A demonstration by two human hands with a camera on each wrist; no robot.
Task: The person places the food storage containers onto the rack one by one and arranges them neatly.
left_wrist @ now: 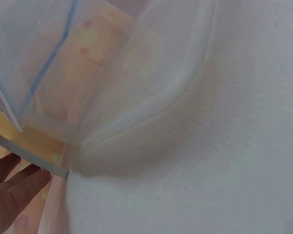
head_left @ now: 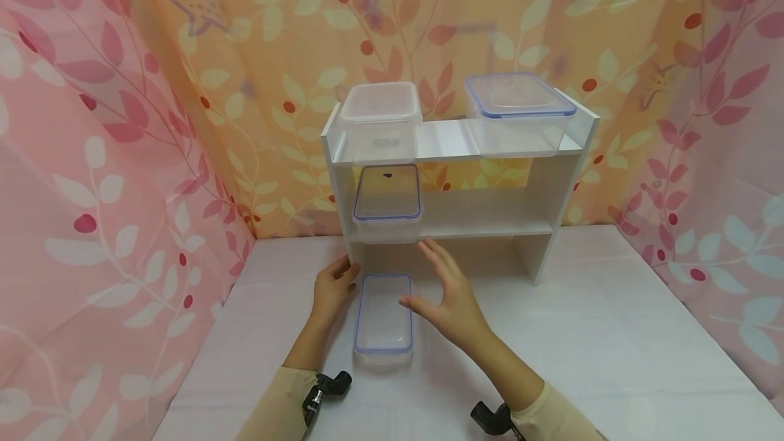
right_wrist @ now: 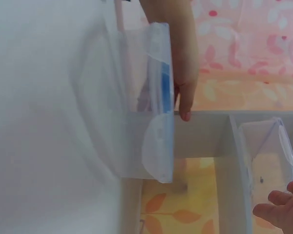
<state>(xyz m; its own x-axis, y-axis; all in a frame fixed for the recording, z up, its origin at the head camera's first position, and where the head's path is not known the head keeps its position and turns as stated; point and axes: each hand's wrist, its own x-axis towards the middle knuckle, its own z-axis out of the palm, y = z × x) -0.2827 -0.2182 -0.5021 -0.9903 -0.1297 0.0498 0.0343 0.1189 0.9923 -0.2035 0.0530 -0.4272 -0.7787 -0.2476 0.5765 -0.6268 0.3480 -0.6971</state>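
My left hand [head_left: 331, 290] grips the front edge of the left side panel of a white shelf [head_left: 484, 213], low down; in the left wrist view its fingers [left_wrist: 27, 183] lie along one side of the panel and the thumb on the other. My right hand [head_left: 456, 305] is spread, thumb apart, its fingertips near the lower right corner of a clear blue-rimmed container [head_left: 388, 199] on the middle level, at left. Between both hands a similar blue-rimmed container [head_left: 384, 315] lies on the table in front of the shelf. My right thumb overlaps its right rim in the head view.
On the shelf's top level stand a container with a whitish lid [head_left: 381, 118] at left and a wider blue-rimmed container [head_left: 520, 114] at right. A white cloth covers the table [head_left: 612, 339]. Patterned curtains [head_left: 294, 33] enclose the back and sides.
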